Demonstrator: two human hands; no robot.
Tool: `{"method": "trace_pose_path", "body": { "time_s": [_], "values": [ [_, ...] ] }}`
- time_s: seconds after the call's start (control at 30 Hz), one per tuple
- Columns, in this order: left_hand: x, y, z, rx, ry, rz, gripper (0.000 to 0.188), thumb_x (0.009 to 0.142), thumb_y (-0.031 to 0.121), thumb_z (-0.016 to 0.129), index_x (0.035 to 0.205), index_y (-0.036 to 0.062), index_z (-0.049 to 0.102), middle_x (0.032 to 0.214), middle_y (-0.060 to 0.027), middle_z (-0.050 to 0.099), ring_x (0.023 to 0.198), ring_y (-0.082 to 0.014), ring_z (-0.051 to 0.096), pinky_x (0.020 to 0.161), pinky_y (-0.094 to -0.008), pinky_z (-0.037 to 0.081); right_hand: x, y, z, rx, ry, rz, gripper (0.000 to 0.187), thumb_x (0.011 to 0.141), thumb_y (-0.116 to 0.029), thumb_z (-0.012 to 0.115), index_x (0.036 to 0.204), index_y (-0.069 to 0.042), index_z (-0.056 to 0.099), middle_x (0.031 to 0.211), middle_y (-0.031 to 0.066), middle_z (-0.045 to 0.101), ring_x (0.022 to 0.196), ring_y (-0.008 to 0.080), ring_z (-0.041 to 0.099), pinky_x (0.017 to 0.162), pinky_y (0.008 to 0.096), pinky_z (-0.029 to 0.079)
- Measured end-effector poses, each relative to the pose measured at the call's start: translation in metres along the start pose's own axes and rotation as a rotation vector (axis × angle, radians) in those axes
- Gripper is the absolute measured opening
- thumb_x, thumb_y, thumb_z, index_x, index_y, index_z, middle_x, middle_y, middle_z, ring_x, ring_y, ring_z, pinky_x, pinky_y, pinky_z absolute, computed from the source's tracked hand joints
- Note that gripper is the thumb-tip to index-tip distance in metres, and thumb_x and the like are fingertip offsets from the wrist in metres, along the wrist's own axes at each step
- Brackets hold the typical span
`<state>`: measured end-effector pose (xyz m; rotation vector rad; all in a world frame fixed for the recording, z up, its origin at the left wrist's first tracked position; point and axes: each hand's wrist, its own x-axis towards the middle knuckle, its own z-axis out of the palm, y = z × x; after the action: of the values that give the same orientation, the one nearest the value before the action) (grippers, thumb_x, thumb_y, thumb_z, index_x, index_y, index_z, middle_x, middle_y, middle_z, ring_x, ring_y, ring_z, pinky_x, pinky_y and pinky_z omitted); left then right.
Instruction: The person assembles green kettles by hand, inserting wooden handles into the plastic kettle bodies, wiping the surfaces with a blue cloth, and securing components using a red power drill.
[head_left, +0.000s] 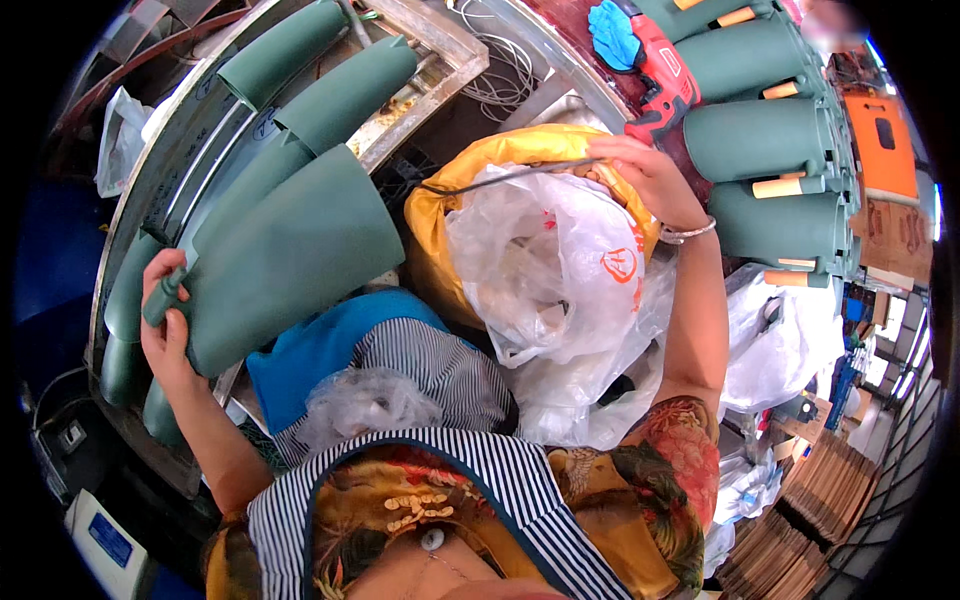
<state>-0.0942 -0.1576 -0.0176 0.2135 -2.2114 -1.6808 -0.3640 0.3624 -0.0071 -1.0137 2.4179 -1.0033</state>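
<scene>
Near. Striped apron (540,500) over a flowered top; on the lap, a blue cloth (290,370) and a crumpled clear bag (370,405).

Within reach. One green vessel (295,245), tilted, above the lap and beside the tray, broad end to the right. Left hand (168,350): fingers and thumb pinching the small stub (165,297) at its narrow end. Right hand (655,185), bracelet at the wrist: fingers together over the far rim of a yellow bag (430,225); whether they pinch anything cannot be told. Clear liner (590,240) in the bag; a thin dark cord (520,176) across its top.

Left. Long tray (120,240), pale-edged and marked; several more vessels (345,95) lying in it. White device (110,540) with blue label, lower down.

Beyond. Worn frame (470,60); coil of white cable (505,80). Dark red desk (590,60), bearing a red power tool (668,75) with a blue glove (612,35) against it. Row of green vessels (760,150) with tan pieces.

Far right. White bags (775,340); orange panel (882,145), dark slot; stacked cardboard (835,490); barred wall (900,440).
</scene>
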Motion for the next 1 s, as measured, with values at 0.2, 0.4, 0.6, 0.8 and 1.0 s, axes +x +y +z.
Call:
{"method": "trace_pose_path", "body": {
  "time_s": [0.2,0.4,0.6,0.8,1.0],
  "values": [
    [-0.001,0.009,0.009,0.124,-0.027,0.006,0.044,0.087,0.047,0.062,0.091,0.0031,0.056,0.125,-0.0161,0.05,0.117,-0.0266,0.045,0.103,-0.0409,0.029,-0.038,0.013,0.016,0.253,0.199,0.601,0.018,0.085,-0.002,0.056,0.098,0.001,0.068,0.092,0.0061,0.07,0.088,0.0199,0.067,0.08,0.0308,0.052],
    [-0.001,-0.01,0.017,0.037,-0.004,-0.088,0.042,0.088,0.045,0.061,0.09,0.0031,0.055,0.124,-0.0166,0.05,0.115,-0.0247,0.046,0.1,-0.037,0.031,0.02,0.168,0.079,-0.471,-0.082,0.757,0.025,0.085,-0.025,0.055,0.096,-0.01,0.072,0.095,0.0146,0.07,0.09,0.0287,0.067,0.081,0.0383,0.051],
    [0.008,-0.004,0.04,0.0,-0.043,-0.047,0.041,0.088,0.043,0.061,0.089,0.0031,0.054,0.121,-0.0157,0.052,0.113,-0.024,0.046,0.099,-0.036,0.032,0.023,0.23,0.122,-0.537,-0.154,0.881,0.018,0.081,-0.022,0.059,0.091,-0.019,0.074,0.096,0.0037,0.071,0.087,0.0245,0.066,0.082,0.036,0.051],
    [-0.003,0.01,0.041,0.088,-0.097,0.014,0.038,0.088,0.039,0.061,0.092,0.0017,0.056,0.117,-0.0158,0.053,0.111,-0.0255,0.049,0.098,-0.0376,0.034,-0.002,0.139,0.104,-0.397,0.131,0.456,0.013,0.08,-0.012,0.069,0.089,-0.005,0.065,0.089,0.0101,0.063,0.074,0.0238,0.062,0.067,0.0399,0.05],
    [-0.021,0.039,0.048,0.1,-0.158,0.174,0.026,0.085,0.022,0.064,0.099,0.0009,0.057,0.116,-0.015,0.056,0.111,-0.0263,0.052,0.1,-0.0387,0.036,-0.029,-0.092,0.087,0.087,0.573,0.103,0.024,0.078,-0.007,0.073,0.099,-0.002,0.063,0.1,0.0082,0.064,0.084,0.0241,0.063,0.076,0.0335,0.051]
  ]
}}
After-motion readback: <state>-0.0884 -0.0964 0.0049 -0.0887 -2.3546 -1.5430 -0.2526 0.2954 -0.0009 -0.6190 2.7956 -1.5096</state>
